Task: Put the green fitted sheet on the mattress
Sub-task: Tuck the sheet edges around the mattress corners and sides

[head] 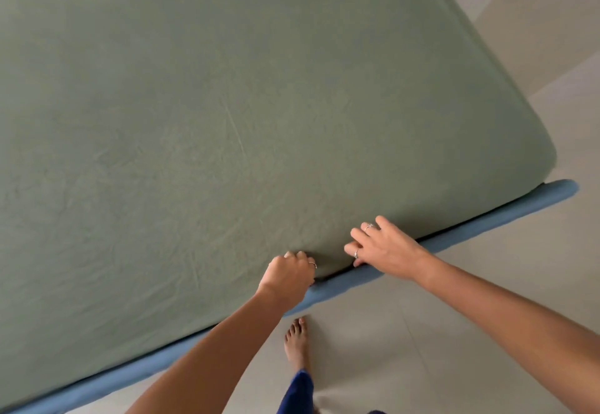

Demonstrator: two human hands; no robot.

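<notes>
- Green fitted sheet (pixel 227 121) covers the mattress top across most of the frame, reaching the corner at right; light creases at centre.
- Left hand (pixel 289 272), lower centre, has its fingers curled over the sheet's edge, judged to be tucking it down the side.
- Right hand (pixel 383 248), just beside it, lies fingers spread and fairly straight on the same edge, seemingly pressing; nothing gripped.
- Blue bed frame (pixel 470 231) borders that edge and holds the mattress.
- Task judged nearly complete.

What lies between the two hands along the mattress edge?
Only a short bare stretch of the green fitted sheet, lightly creased, separates the left hand from the right hand in the head view.
</notes>
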